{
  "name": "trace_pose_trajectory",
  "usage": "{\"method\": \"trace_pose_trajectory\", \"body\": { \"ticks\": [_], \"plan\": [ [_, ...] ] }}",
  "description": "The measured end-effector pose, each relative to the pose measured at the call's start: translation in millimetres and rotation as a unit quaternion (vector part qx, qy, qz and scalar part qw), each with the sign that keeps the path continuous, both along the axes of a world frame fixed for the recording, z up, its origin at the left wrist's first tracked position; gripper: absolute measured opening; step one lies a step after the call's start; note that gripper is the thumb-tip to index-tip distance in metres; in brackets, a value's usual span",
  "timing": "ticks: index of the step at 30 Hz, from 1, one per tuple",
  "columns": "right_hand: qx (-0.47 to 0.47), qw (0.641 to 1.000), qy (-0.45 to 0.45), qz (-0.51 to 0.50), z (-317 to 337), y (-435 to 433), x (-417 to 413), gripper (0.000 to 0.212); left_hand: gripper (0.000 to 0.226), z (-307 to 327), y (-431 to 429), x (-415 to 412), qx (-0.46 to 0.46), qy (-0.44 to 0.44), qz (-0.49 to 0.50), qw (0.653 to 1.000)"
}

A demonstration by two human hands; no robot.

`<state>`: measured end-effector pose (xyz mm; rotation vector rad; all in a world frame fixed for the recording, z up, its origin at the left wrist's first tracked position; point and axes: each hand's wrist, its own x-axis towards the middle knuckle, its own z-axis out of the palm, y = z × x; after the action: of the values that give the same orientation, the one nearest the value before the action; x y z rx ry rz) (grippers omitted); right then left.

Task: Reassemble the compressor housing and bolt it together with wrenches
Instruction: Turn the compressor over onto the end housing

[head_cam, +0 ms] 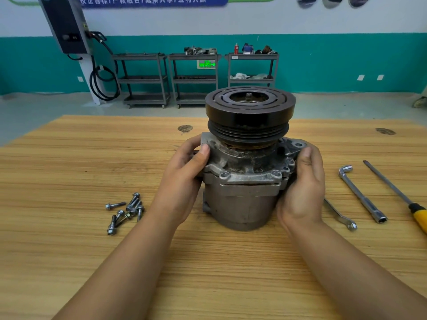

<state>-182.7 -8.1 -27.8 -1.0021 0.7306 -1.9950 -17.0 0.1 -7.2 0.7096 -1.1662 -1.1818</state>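
Your left hand [182, 176] and right hand [302, 188] clamp the cover [242, 167], seating it on the body [240, 204]; next, probably align holes, add bolts [129, 210].

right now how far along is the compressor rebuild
Done: the pulley-end cover sits on the compressor body, with the flanges meeting. In hand: the left hand and right hand grip the cover's flange on either side, apparently lining it up. Left: the flange holes in view look empty, the bolts lie loose on the table, and the socket wrench and spanner lie untouched at the right.
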Motion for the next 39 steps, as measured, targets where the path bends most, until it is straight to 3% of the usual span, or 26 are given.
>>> {"method": "trace_pose_trajectory", "body": {
  "ticks": [4,9,21,39],
  "plan": [
    [0.009,1.0,-0.005,-0.002,1.3,0.6,1.0,0.022,0.026,-0.3,1.4,-3.1,-0.037,-0.026,0.028,0.999],
    [0.027,1.0,0.003,-0.014,2.8,1.3,1.0,0.023,0.03,4.6,-0.7,2.7,-0.066,-0.118,0.074,0.988],
    [0.034,0.999,-0.037,-0.017,3.5,2.2,4.7,0.029,0.029,3.6,-0.4,-2.2,-0.058,-0.03,0.053,0.996],
    [0.0,0.999,-0.018,-0.028,-0.6,0.6,5.2,0.022,0.032,2.3,-0.4,-2.5,-0.042,-0.03,0.052,0.997]
  ]
}}
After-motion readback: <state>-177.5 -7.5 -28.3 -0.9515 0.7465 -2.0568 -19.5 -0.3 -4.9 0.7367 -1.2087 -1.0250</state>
